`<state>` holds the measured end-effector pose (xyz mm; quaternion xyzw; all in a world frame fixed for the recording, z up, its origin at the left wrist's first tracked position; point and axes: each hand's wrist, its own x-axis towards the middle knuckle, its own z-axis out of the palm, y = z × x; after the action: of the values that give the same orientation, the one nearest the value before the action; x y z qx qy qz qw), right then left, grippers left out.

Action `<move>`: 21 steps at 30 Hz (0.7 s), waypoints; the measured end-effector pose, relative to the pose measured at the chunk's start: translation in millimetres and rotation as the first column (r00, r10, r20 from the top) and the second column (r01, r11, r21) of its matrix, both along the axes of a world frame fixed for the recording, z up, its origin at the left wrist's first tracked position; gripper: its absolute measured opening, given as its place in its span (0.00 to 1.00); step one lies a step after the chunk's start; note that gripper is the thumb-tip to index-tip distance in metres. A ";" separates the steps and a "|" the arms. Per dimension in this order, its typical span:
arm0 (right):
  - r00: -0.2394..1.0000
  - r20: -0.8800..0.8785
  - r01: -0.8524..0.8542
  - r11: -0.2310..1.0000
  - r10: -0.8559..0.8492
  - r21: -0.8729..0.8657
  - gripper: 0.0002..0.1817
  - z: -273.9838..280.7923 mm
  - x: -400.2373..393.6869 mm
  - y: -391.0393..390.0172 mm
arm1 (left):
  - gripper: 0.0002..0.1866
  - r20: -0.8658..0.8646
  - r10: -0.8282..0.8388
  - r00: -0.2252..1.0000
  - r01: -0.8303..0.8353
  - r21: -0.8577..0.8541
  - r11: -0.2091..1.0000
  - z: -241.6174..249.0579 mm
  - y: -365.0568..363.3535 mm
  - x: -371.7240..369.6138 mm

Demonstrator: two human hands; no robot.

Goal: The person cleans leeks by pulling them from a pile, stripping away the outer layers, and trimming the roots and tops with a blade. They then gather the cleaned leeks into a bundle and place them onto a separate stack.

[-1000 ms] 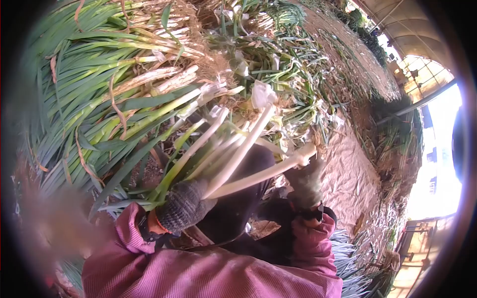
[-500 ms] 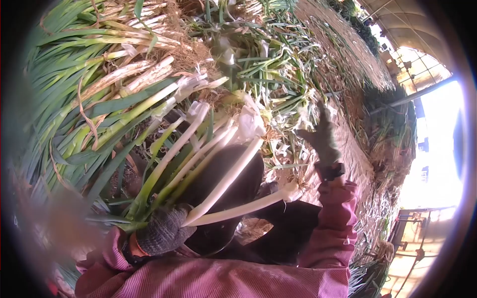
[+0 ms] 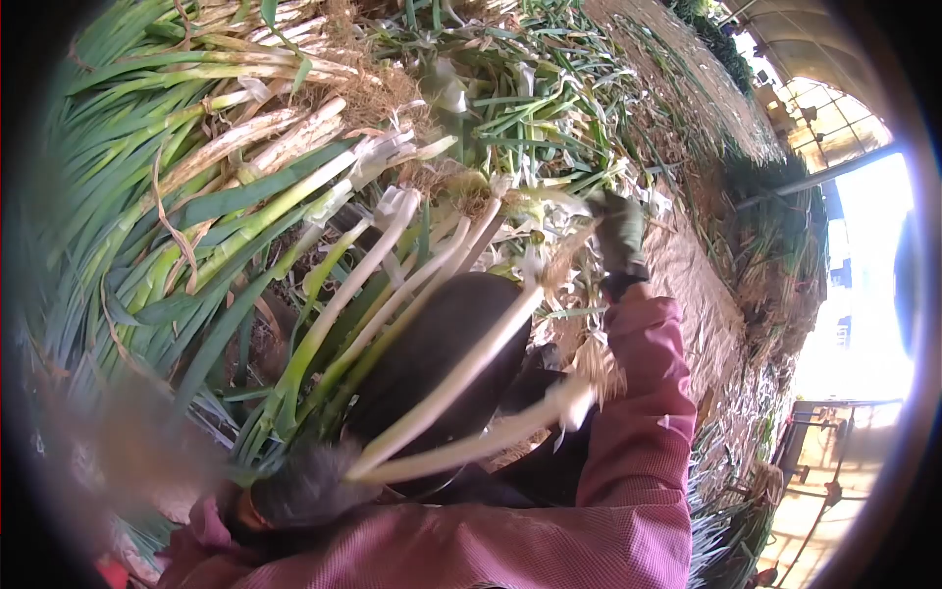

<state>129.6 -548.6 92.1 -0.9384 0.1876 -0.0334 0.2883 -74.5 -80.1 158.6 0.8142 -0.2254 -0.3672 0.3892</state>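
My left hand (image 3: 306, 486), in a dark grey knitted glove and blurred, is closed around several long green onions. Two of their white shafts, an upper onion (image 3: 456, 368) and a lower onion (image 3: 491, 442), point up and to the right across my dark-trousered leg. Roots (image 3: 567, 257) at the upper shaft's end trail towards my right hand (image 3: 620, 234). That hand wears a greenish glove and looks closed, with its fingers smeared and partly hidden. Whether it grips the roots or a strip of skin, I cannot make out. Other green onions (image 3: 378, 255) lie beside my leg.
A large heap of green onions (image 3: 147, 196) fills the left side. Peeled skins and cut leaves (image 3: 549, 128) litter the ground ahead. Bundled green onions (image 3: 775, 236) stand at the right, near a bright opening and a metal bar (image 3: 824, 177).
My right hand has gone from spread fingers to a closed shape, slightly left and nearer the shafts' root ends. The white skin hanging by the upper shaft no longer shows there. Both shafts have shifted slightly.
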 end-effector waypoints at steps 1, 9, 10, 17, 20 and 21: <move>0.966 0.226 0.082 0.974 -0.129 0.209 0.06 -13.6 2.3 -39.5 | 0.15 0.097 -0.081 0.992 0.077 0.048 0.996 -2.9 5.3 -7.2; 0.953 -0.029 -0.294 0.907 0.300 -0.302 0.51 46.5 -86.5 -1.4 | 0.11 -0.070 0.332 0.941 -0.337 -0.084 0.938 -26.8 24.0 -19.6; 0.879 0.108 -0.390 0.831 0.464 -0.397 0.52 67.7 -107.2 35.8 | 0.11 -0.149 0.366 0.919 -0.371 -0.008 0.929 -6.4 10.1 -9.9; 0.542 0.280 -0.591 0.597 0.792 -0.543 0.08 65.5 -280.3 209.3 | 0.11 0.499 -0.462 0.733 0.438 0.174 0.882 9.9 -50.0 -28.8; 0.735 0.037 -0.421 0.498 0.677 -0.758 0.06 108.9 -325.6 173.6 | 0.15 0.386 -0.223 0.895 0.207 0.085 0.975 12.1 -38.6 -18.3; 0.861 -0.175 -0.490 0.686 0.477 -0.538 0.04 132.2 -336.4 148.8 | 0.15 0.358 -0.194 0.913 0.264 -0.158 0.951 8.7 -22.6 13.7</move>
<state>-206.8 -399.8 224.3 -0.9966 -0.0816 -0.0003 -0.0065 -60.8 -102.7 167.4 0.7887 -0.4196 -0.2401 0.3797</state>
